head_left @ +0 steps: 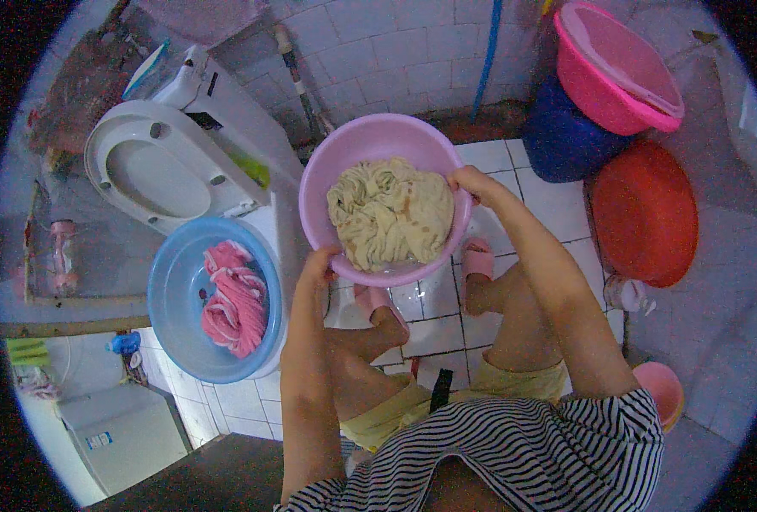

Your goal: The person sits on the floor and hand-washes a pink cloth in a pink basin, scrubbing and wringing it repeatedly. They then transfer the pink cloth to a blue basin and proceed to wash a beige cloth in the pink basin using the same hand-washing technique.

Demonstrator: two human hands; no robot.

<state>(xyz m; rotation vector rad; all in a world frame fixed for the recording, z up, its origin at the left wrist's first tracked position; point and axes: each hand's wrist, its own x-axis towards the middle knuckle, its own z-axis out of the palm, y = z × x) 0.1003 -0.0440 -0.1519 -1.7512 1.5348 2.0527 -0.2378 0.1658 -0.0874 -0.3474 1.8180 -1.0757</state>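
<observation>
Carrying step, as judged: left hand (319,260) and right hand (468,181) each pinch the rim of the pink basin (327,166) holding wrung cream cloth (390,213), lifted above the tiled floor (558,205) — any next move calls for a level, two-handed grip — blue basin (174,290) alongside.

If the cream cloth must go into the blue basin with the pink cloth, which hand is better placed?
Probably the left hand: it grips the lilac basin on the rim nearest the blue basin. The right hand holds the far rim.
</observation>
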